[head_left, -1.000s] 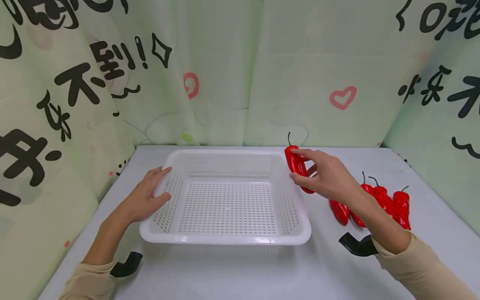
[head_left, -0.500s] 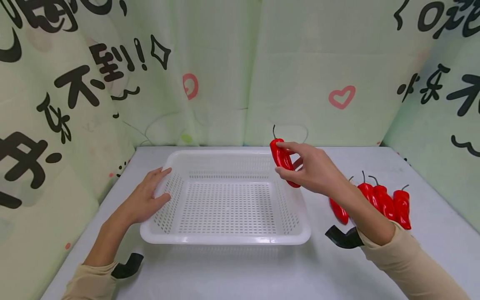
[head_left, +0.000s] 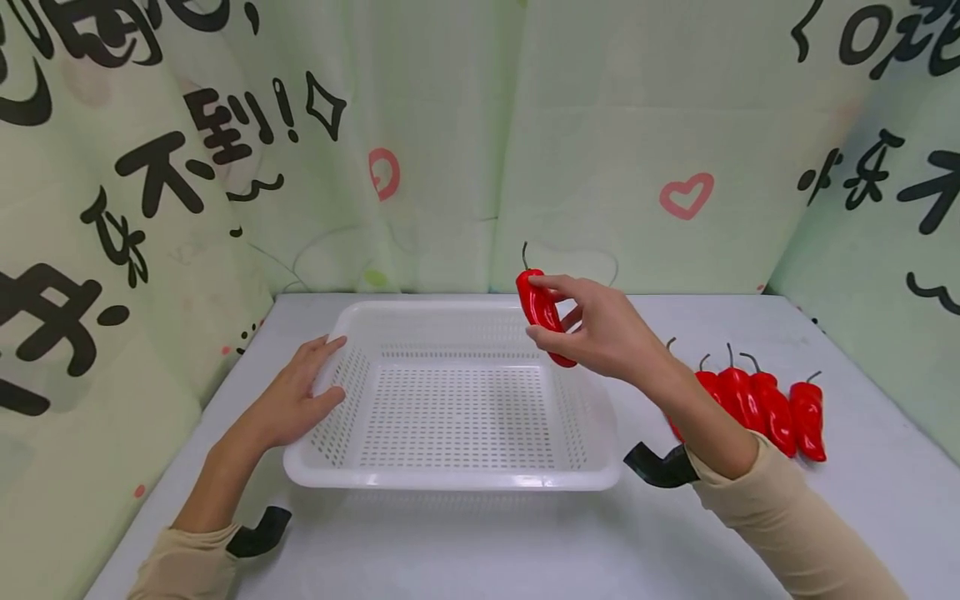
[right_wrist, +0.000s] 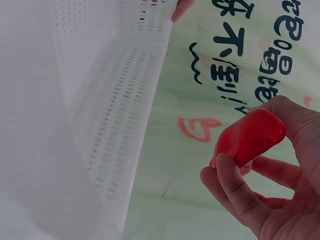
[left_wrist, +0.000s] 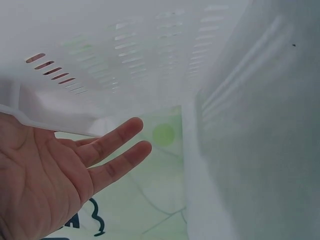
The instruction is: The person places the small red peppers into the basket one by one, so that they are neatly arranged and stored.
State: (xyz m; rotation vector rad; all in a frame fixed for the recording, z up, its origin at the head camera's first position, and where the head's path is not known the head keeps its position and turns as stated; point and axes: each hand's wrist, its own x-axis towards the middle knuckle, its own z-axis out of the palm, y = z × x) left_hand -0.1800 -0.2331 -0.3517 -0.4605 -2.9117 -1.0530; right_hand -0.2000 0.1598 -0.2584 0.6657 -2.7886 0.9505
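Observation:
A white perforated plastic basket (head_left: 450, 480) stands on the table. My left hand (head_left: 291, 398) rests on its left rim, thumb over the edge; in the left wrist view, two fingers stretch out straight beneath the rim. Over the basket's back right corner my right hand (head_left: 588, 325) pinches a glossy red pepper (head_left: 537, 302) between thumb and fingers. The pepper is held tilted with its dark stem up. In the right wrist view the red pepper (right_wrist: 252, 136) shows its rounded lower end beside the basket wall (right_wrist: 112, 120). Inside the basket I see only its bare slotted floor.
Several more red peppers (head_left: 808, 421) lie side by side on the table right of the basket, partly hidden by my right forearm. A pale green printed curtain (head_left: 585, 150) encloses the back and sides of the white table (head_left: 420, 550).
My right hand has carried the red pepper leftward and slightly up, from beside the basket's right rim to over its back right corner. The left hand has stayed on the rim.

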